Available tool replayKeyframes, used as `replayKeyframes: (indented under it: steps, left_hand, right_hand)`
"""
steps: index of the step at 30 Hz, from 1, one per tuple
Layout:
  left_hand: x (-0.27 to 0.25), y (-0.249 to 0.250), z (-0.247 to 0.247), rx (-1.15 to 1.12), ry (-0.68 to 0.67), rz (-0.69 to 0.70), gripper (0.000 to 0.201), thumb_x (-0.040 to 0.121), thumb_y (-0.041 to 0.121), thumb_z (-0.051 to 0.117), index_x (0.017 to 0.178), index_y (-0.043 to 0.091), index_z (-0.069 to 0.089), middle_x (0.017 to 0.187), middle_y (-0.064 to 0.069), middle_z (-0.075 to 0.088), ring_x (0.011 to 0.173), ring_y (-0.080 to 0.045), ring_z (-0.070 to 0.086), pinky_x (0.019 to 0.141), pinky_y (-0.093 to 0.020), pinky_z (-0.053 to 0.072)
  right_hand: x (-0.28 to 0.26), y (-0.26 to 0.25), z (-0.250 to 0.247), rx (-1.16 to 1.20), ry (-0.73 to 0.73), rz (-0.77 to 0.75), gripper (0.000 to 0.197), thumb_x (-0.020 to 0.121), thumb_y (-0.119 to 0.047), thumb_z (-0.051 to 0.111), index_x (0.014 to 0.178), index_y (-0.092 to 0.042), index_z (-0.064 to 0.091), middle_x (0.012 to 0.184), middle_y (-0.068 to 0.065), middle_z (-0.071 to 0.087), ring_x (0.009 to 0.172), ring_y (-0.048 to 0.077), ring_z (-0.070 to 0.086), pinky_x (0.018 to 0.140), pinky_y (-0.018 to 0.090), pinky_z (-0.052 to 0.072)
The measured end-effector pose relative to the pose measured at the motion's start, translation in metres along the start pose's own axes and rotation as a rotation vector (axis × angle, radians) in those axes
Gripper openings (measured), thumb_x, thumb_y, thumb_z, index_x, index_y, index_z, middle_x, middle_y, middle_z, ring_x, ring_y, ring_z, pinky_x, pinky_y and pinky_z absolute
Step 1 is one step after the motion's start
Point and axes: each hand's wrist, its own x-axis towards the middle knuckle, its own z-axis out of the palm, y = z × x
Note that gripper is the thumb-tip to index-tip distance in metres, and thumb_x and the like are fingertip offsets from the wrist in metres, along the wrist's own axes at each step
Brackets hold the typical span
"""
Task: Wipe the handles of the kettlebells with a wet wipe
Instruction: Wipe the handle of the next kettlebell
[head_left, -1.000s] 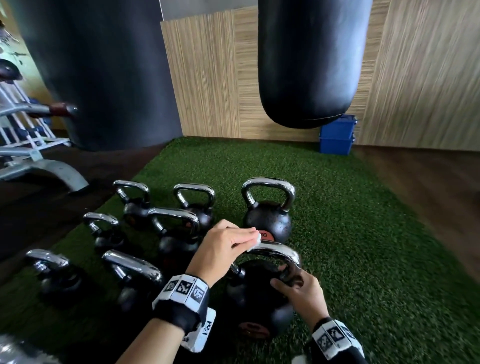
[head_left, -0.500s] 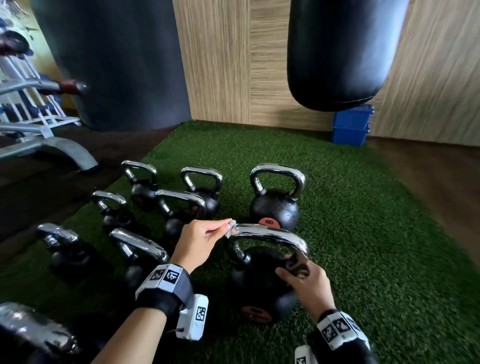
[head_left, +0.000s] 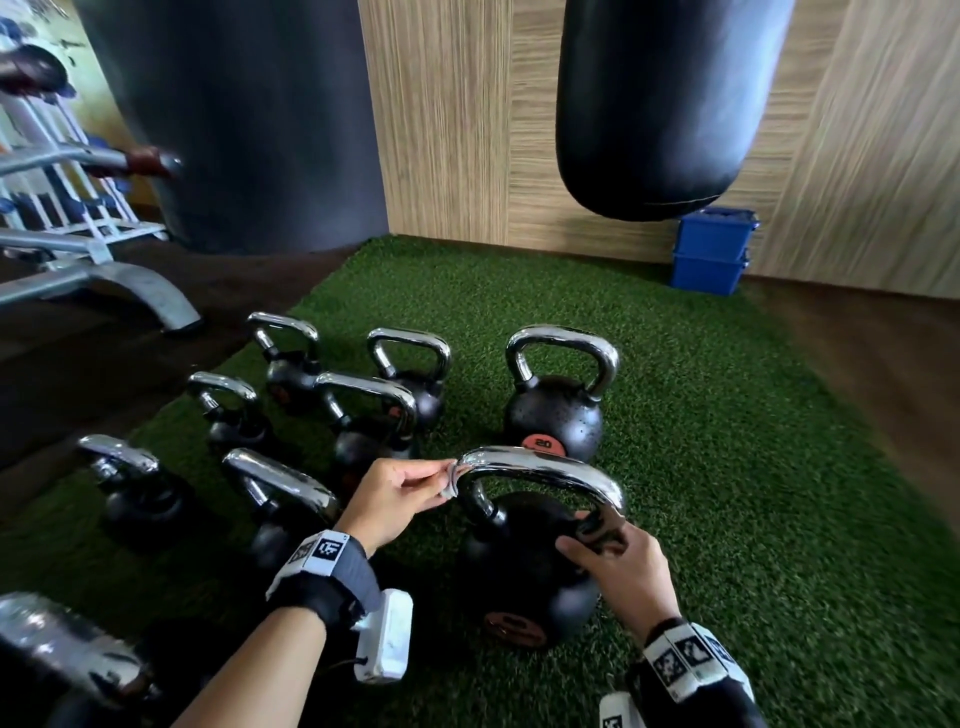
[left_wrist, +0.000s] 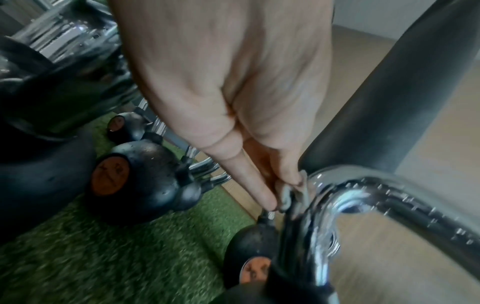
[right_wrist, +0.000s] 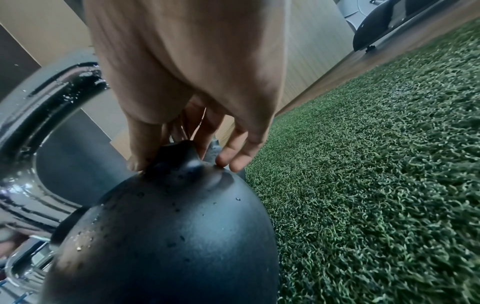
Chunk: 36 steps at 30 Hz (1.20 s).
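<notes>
left hand (head_left: 400, 499) pinches wet wipe (head_left: 450, 482) at chrome handle (head_left: 540, 470) | right hand (head_left: 618, 566) grips handle base | risk: small wipe slips from thin pinch

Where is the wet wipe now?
Head view: the left hand pinches the wet wipe against the left bend of the nearest kettlebell's handle.

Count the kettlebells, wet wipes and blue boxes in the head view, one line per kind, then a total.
Kettlebells: 9, one of them cut off at the bottom-left edge
Wet wipe: 1
Blue boxes: 2, stacked
Total: 12
</notes>
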Motion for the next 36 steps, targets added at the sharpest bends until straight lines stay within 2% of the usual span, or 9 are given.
replayKeyframes:
  steps: [6, 8, 12, 18, 24, 28, 31, 33, 36]
  left_hand:
    - [-0.009, -0.03, 0.011, 0.166, -0.098, -0.104, 0.024, 0.093, 0.004, 0.072, 0.083, 0.022, 0.085, 0.087, -0.005, 0.08, 0.084, -0.014, 0.072, 0.082, -0.024, 0.06]
    - [-0.01, -0.029, 0.009, 0.21, -0.109, -0.111, 0.007, 0.085, 0.029, 0.083, 0.092, 0.028, 0.085, 0.092, 0.001, 0.081, 0.088, -0.01, 0.071, 0.086, -0.027, 0.058]
    - [-0.012, -0.025, 0.014, 0.324, -0.011, -0.084, 0.048, 0.063, 0.071, 0.083, 0.083, 0.027, 0.084, 0.078, 0.002, 0.08, 0.079, -0.015, 0.077, 0.085, -0.04, 0.063]
    - [0.005, -0.01, 0.027, 0.581, 0.063, -0.006, 0.029, 0.074, 0.055, 0.085, 0.068, 0.027, 0.08, 0.065, 0.013, 0.075, 0.069, -0.004, 0.072, 0.075, -0.035, 0.057]
    - [0.037, 0.011, 0.063, 0.726, 0.034, 0.076, 0.029, 0.08, 0.044, 0.084, 0.086, 0.016, 0.083, 0.086, 0.001, 0.08, 0.083, -0.01, 0.075, 0.081, -0.03, 0.057]
    - [0.05, 0.027, 0.084, 0.856, -0.07, 0.121, 0.03, 0.084, 0.031, 0.072, 0.063, 0.011, 0.066, 0.063, -0.006, 0.068, 0.063, -0.024, 0.066, 0.055, -0.026, 0.038]
    - [0.058, 0.031, 0.08, 0.79, -0.14, 0.013, 0.025, 0.09, 0.026, 0.064, 0.066, 0.031, 0.071, 0.059, 0.006, 0.067, 0.053, -0.013, 0.059, 0.048, -0.011, 0.032]
    - [0.06, 0.027, 0.074, 0.629, -0.196, -0.088, 0.025, 0.094, 0.021, 0.067, 0.075, 0.027, 0.083, 0.068, 0.008, 0.076, 0.063, 0.0, 0.066, 0.06, -0.007, 0.045]
    - [0.053, 0.019, 0.073, 0.543, -0.151, -0.077, 0.021, 0.089, 0.018, 0.078, 0.108, 0.009, 0.081, 0.097, -0.004, 0.08, 0.075, 0.005, 0.068, 0.068, -0.006, 0.047]
  right_hand:
    - [0.002, -0.006, -0.004, -0.042, -0.025, 0.003, 0.04, 0.055, -0.052, 0.092, 0.087, -0.034, 0.077, 0.077, -0.013, 0.076, 0.076, 0.004, 0.07, 0.072, 0.027, 0.055]
    - [0.002, -0.01, -0.007, -0.066, -0.035, -0.004, 0.04, 0.055, -0.052, 0.092, 0.087, -0.035, 0.077, 0.076, -0.015, 0.076, 0.077, 0.002, 0.07, 0.069, 0.022, 0.052]
    - [0.002, -0.019, -0.016, -0.092, -0.083, -0.012, 0.036, 0.052, -0.049, 0.094, 0.081, -0.036, 0.078, 0.074, -0.019, 0.075, 0.074, -0.004, 0.068, 0.061, 0.012, 0.046]
    - [-0.012, -0.018, -0.038, -0.226, -0.21, -0.07, 0.021, 0.054, -0.03, 0.089, 0.071, -0.025, 0.076, 0.07, -0.014, 0.075, 0.062, -0.002, 0.068, 0.059, 0.019, 0.053]
    - [-0.032, -0.037, -0.04, -0.428, -0.402, -0.278, 0.031, 0.061, -0.034, 0.069, 0.09, -0.023, 0.075, 0.088, -0.014, 0.074, 0.077, -0.001, 0.068, 0.071, 0.022, 0.056]
    - [-0.031, -0.05, -0.021, -0.391, -0.465, -0.304, 0.021, 0.072, -0.014, 0.064, 0.089, -0.022, 0.074, 0.083, -0.019, 0.068, 0.074, -0.01, 0.063, 0.071, 0.019, 0.055]
    - [-0.009, -0.057, -0.018, -0.413, -0.38, -0.253, 0.021, 0.082, -0.014, 0.072, 0.078, -0.035, 0.073, 0.087, -0.018, 0.069, 0.078, -0.008, 0.062, 0.069, 0.01, 0.049]
    - [0.005, -0.058, -0.012, -0.404, -0.314, -0.228, 0.024, 0.082, -0.028, 0.077, 0.104, -0.035, 0.074, 0.107, -0.008, 0.068, 0.096, 0.002, 0.063, 0.089, 0.022, 0.052]
    - [0.013, -0.052, 0.008, -0.382, -0.453, -0.138, 0.08, 0.08, -0.05, 0.07, 0.149, -0.025, 0.04, 0.145, 0.004, 0.05, 0.136, 0.025, 0.044, 0.114, 0.043, 0.036]
